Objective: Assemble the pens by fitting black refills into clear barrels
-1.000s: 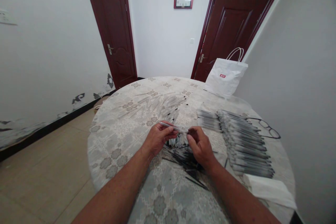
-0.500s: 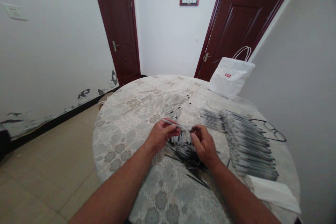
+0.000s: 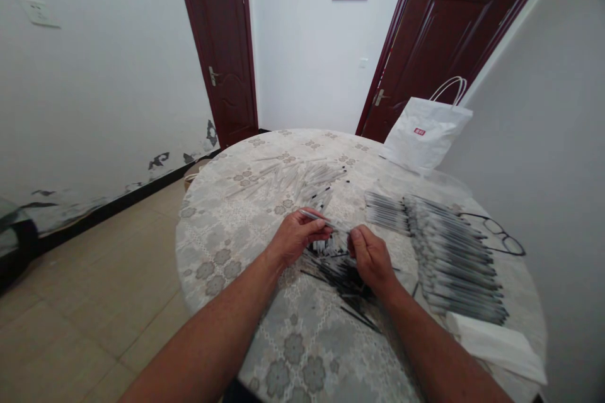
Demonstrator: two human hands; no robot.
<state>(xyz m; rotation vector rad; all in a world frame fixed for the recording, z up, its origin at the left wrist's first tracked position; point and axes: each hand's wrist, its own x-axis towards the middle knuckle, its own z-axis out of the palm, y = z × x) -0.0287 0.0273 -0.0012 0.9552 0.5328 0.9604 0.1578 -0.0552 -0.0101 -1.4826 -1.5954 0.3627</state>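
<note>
My left hand (image 3: 299, 238) is closed around a slim clear pen barrel (image 3: 314, 216), which slants down toward the right. My right hand (image 3: 372, 255) pinches at the barrel's other end; its fingertips hide what exactly they grip there. Below both hands lies a heap of thin black refills (image 3: 344, 278), with small pale parts (image 3: 322, 245) at its upper edge. Farther back, loose clear pen barrels (image 3: 302, 177) are scattered, some with dark tips. To the right, many pens (image 3: 456, 264) lie side by side in a thick row, next to a smaller row of pens (image 3: 386, 211).
The round table has a floral tablecloth (image 3: 222, 327). Eyeglasses (image 3: 498, 234) lie at its right edge, and a folded white sheet (image 3: 496, 343) lies near my right forearm. A white paper bag (image 3: 428, 135) stands at the back right. Two doors and a wall clock are behind.
My right hand has closed its fingers at the barrel's end, where they were more spread before. My left hand keeps its hold. The whole view has shifted slightly.
</note>
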